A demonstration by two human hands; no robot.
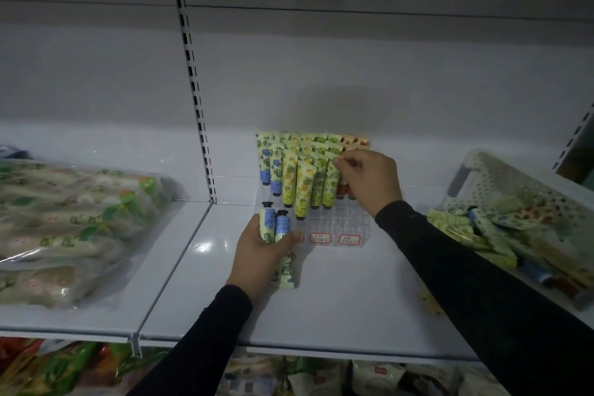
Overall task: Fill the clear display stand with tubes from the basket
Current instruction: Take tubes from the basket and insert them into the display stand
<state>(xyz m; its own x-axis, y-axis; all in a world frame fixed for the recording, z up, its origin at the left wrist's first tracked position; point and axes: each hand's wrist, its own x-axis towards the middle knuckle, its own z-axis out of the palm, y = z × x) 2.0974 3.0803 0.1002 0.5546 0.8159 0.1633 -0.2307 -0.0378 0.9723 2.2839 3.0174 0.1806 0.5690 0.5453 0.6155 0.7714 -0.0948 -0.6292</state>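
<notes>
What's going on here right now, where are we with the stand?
A person is stocking the clear display stand on the white shelf. The right hand pinches the top of a green tube in the stand; the left hand grips two blue tubes. Back rows are filled, front slots empty. More tubes lie in the white basket at right.

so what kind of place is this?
Most likely a shop aisle being restocked: white slotted shelving, a clear display stand with price labels, and bagged goods alongside.
</notes>
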